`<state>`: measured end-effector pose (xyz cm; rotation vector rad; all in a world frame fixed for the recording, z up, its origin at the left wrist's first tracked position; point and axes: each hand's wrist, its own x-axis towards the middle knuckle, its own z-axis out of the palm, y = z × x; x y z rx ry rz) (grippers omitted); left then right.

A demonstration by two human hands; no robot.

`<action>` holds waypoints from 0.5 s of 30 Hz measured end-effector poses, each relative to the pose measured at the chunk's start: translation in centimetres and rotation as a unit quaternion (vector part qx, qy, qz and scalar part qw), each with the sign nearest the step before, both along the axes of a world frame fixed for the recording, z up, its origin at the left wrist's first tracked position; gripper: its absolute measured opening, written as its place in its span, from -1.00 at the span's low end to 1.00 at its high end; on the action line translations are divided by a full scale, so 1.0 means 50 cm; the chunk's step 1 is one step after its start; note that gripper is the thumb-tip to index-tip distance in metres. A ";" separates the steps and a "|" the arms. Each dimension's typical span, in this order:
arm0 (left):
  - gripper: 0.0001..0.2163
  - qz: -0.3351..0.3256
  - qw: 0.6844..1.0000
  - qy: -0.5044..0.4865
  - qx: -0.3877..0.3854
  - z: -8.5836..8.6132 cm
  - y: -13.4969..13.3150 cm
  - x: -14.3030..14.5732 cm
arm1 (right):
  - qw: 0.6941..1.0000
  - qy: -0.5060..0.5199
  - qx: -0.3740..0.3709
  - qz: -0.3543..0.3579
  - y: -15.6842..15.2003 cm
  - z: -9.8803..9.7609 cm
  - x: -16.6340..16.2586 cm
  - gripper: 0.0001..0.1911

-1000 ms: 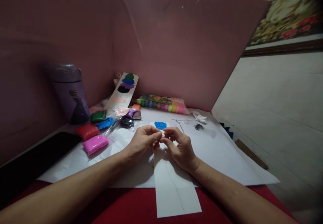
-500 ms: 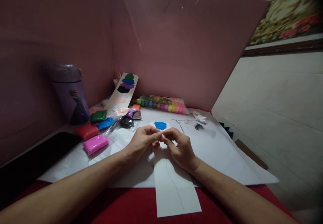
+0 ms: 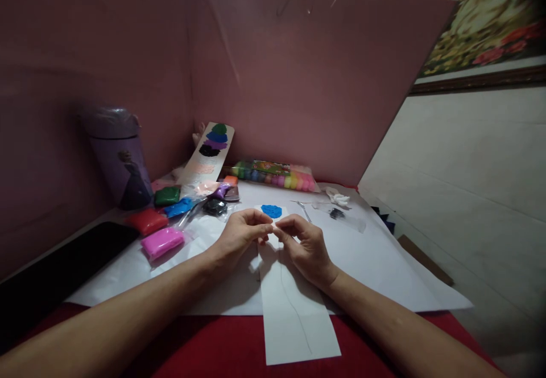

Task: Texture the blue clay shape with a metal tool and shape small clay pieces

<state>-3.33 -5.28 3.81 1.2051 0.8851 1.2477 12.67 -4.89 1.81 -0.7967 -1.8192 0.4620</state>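
Observation:
My left hand [image 3: 244, 233] and my right hand [image 3: 306, 247] meet above a long white card [image 3: 298, 324], each in a pinch. Their fingertips nearly touch, and whatever small piece lies between them is too tiny to make out. A thin dark line runs down the card. At the card's far end is a patch of blue clay [image 3: 271, 211], just beyond my fingertips. To the left lie packets of modelling clay: pink [image 3: 162, 244], red [image 3: 147, 221], blue [image 3: 179, 207], green [image 3: 166, 196] and black [image 3: 214, 207].
A purple tumbler [image 3: 119, 162] stands at the left by a black flat object [image 3: 81, 270]. A card with coloured patches [image 3: 209, 150] leans near a bag of coloured clay [image 3: 275, 176]. Pink panels [image 3: 307, 82] rise behind. A thin tool [image 3: 305, 212] and crumpled white material [image 3: 338, 197] lie right.
My hands stay pinched over the card with only a slight shift of the fingertips. Nothing else has visibly moved.

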 end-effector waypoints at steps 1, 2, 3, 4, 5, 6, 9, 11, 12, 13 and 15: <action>-0.78 0.015 1.000 -0.007 0.000 0.000 0.001 0.001 | 1.000 0.008 -0.007 -0.001 0.000 0.000 0.000 -0.91; -0.77 0.028 1.000 -0.013 0.001 0.001 0.002 0.002 | 1.000 0.017 -0.013 -0.002 0.001 -0.001 0.000 -0.91; -0.77 0.041 0.999 -0.015 0.004 0.001 0.003 0.002 | 1.000 0.024 -0.018 -0.002 0.002 -0.001 0.000 -0.91; -0.77 0.053 0.998 -0.013 0.006 0.001 0.004 0.002 | 0.999 0.031 -0.022 -0.002 0.003 -0.003 0.001 -0.91; -0.78 0.064 0.998 -0.008 0.009 0.001 0.005 0.002 | 0.999 0.037 -0.026 -0.003 0.005 -0.004 0.002 -0.91; -0.79 0.075 0.997 -0.001 0.012 0.000 0.006 0.001 | 0.999 0.042 -0.029 -0.006 0.006 -0.005 0.002 -0.91; -0.80 0.103 0.995 0.014 0.010 -0.001 0.008 -0.004 | 0.998 0.051 -0.033 -0.023 0.010 -0.008 0.004 -0.91; -0.79 0.107 0.994 0.015 0.007 -0.001 0.008 -0.006 | 0.997 0.060 -0.040 -0.038 0.013 -0.009 0.005 -0.90; -0.79 0.103 0.995 0.012 0.008 -0.001 0.007 -0.007 | 0.996 0.066 -0.047 -0.044 0.015 -0.010 0.005 -0.89; -0.78 0.093 0.996 0.006 0.008 -0.001 0.006 -0.007 | 0.995 0.073 -0.054 -0.048 0.017 -0.011 0.005 -0.89; -0.77 0.066 0.998 -0.006 0.008 -0.001 0.003 -0.006 | 0.993 0.082 -0.071 -0.043 0.021 -0.013 0.005 -0.90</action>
